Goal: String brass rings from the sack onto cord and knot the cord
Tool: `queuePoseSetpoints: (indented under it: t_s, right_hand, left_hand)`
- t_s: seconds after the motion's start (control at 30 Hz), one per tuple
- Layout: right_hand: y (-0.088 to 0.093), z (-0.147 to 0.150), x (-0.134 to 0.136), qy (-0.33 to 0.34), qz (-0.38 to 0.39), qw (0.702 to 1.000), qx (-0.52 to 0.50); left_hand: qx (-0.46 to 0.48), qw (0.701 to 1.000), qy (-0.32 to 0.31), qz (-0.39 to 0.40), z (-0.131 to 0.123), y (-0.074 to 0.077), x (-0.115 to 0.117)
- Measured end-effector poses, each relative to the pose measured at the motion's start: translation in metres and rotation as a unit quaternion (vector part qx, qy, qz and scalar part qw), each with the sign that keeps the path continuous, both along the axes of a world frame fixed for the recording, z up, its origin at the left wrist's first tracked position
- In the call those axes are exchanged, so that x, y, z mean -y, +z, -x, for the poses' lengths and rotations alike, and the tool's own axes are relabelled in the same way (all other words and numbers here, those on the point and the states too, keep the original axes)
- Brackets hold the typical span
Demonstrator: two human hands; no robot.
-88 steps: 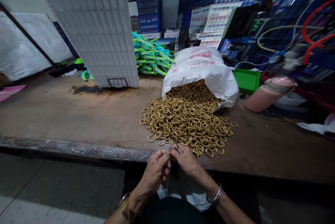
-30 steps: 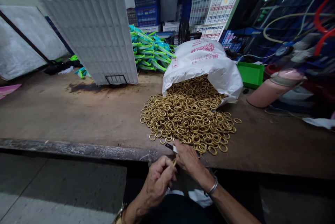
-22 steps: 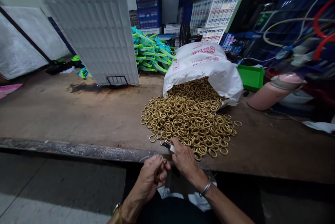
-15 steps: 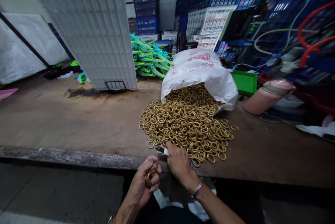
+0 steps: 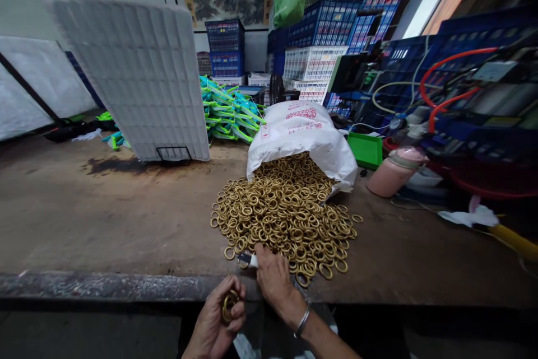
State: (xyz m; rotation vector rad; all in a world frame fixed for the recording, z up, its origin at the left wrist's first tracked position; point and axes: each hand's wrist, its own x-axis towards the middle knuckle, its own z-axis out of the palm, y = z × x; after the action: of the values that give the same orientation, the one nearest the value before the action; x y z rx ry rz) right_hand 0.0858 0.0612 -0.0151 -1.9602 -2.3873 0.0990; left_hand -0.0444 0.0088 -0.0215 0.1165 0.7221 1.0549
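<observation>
My left hand [image 5: 222,317] is just off the table's front edge, its fingers curled around a small stack of brass-coloured rings [image 5: 229,306]. A small knife [image 5: 247,259] with a dark blade and a white handle juts leftward from my right hand [image 5: 275,280], which is closed on it. That hand rests at the near edge of a large heap of the same rings [image 5: 286,219], and its fingertips are close to or touching some of them; I cannot tell which. The heap spills from the mouth of a white woven sack [image 5: 300,132] with red print, lying on its side.
On the wooden table [image 5: 105,224] a grey-white ribbed panel [image 5: 134,79] stands in a wire holder. Behind it lie green and teal strips [image 5: 231,110]. A green tray [image 5: 365,150] and a pink bottle [image 5: 395,171] are to the right. Stacked crates [image 5: 315,62] fill the back.
The view has tilted up, so the table scene sits lower and farther left. My left hand has turned slightly, showing the ring stack more. The right hand keeps the knife by the heap.
</observation>
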Motion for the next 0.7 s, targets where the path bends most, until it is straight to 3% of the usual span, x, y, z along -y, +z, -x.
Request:
queuePoseSetpoints:
  t_s: [0.13,0.4,0.7]
  right_hand:
    - [0.002,0.001,-0.001,0.003,-0.016,1.000,-0.002]
    - [0.008,-0.014,-0.009,-0.007,0.044,0.996,-0.076]
    - [0.011,-0.015,-0.014,0.009,0.005,0.996,-0.089]
  left_hand:
    - [0.004,1.000,-0.001,0.007,0.001,0.003,-0.001]
    - [-0.056,0.998,0.023,0.023,-0.006,0.009,-0.003]
    - [-0.084,0.996,-0.007,-0.005,-0.008,0.012,-0.004]
